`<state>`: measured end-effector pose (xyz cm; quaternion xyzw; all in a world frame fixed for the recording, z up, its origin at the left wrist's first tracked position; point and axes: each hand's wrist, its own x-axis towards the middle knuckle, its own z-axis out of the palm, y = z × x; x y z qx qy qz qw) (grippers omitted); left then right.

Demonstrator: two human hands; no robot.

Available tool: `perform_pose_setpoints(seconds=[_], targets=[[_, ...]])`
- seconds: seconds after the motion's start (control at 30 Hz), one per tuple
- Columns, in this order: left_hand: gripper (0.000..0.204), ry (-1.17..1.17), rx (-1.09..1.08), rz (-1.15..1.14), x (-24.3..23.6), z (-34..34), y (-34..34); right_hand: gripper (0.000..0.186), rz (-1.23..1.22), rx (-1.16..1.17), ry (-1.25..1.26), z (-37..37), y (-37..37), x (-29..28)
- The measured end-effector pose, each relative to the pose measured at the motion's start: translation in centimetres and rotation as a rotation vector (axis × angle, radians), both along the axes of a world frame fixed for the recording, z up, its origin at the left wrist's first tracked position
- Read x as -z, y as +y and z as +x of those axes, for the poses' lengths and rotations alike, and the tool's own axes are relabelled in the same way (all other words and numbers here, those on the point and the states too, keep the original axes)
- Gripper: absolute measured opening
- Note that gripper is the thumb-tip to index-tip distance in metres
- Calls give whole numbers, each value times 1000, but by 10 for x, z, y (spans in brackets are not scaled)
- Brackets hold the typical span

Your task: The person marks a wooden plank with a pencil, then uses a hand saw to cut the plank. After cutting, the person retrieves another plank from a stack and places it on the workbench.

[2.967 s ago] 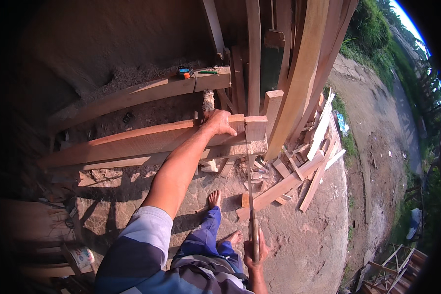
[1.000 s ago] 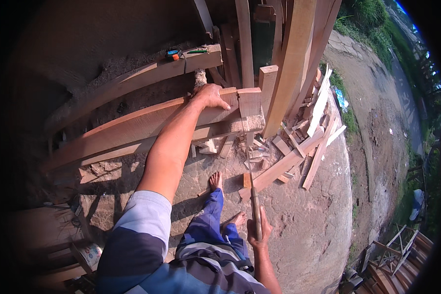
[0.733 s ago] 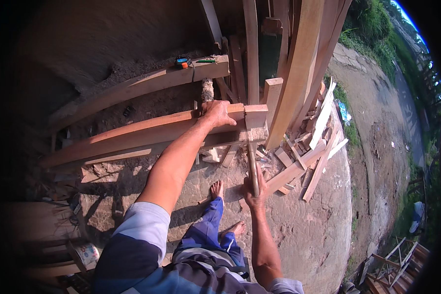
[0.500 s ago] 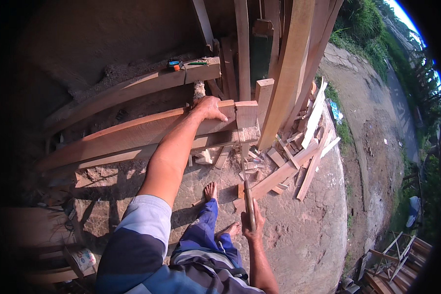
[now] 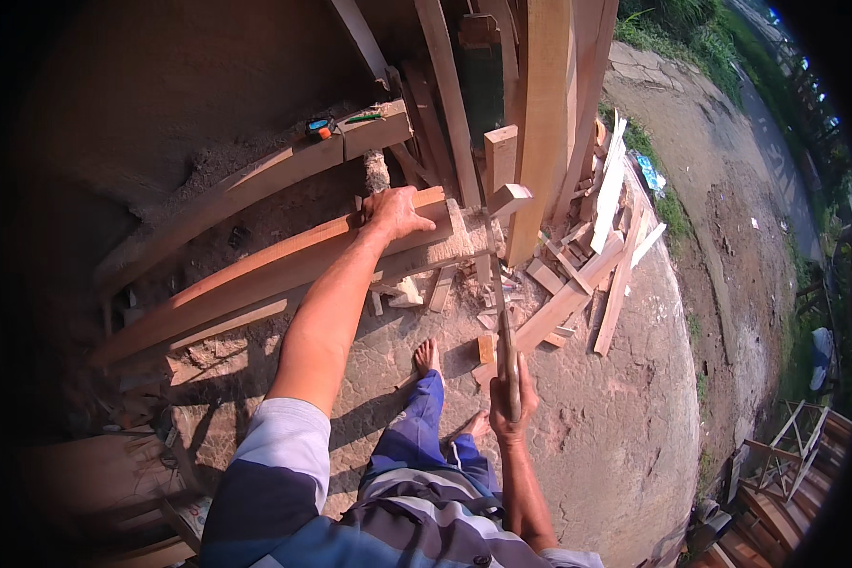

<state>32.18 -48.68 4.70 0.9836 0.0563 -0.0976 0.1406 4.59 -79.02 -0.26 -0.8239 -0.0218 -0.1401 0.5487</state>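
Note:
My left hand (image 5: 395, 212) grips the top edge of a reddish board (image 5: 256, 269) near its right end, with thumb spread along its face. The board lies beside a rough beam (image 5: 445, 251). Just right of the board's end, a short cut block (image 5: 509, 201) is tilted and separate from it, beside the upper part of the saw blade. My right hand (image 5: 513, 402) is closed round the handle of a handsaw (image 5: 504, 341) that points up toward that end. Behind, a tape measure (image 5: 320, 129) and a green pencil (image 5: 363, 116) lie on another beam (image 5: 246, 194).
Tall planks (image 5: 544, 114) lean at the back. A pile of offcuts (image 5: 606, 284) lies right on the concrete floor (image 5: 606, 445), near my bare feet (image 5: 428, 358). A dirt path (image 5: 729, 227) runs along the right, and a wooden frame (image 5: 786, 454) stands at lower right.
The board's end piece, earlier upright and in line, has come away and tipped to the right. The saw has moved back and forth with my right hand. My left hand stays on the board.

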Motion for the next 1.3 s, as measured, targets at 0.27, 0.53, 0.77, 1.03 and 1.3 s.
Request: perform_pose_setpoints(seconds=[0.27,0.53,0.77,1.03,1.3], targets=[[61,-123,-20,71,7,-32,-24,64,37,212,228,-28,-76,-13],[58,-103,-26,46,13,-29,-22,65,435,417,430,-11,-66,22],[60,-102,7,22,14,-28,-18,62,699,628,447,1,-37,17],[57,-165,14,16,21,-31,-17,57,722,703,315,35,-33,7],[67,-161,47,-62,24,-32,-15,50,651,689,243,74,-27,-19]])
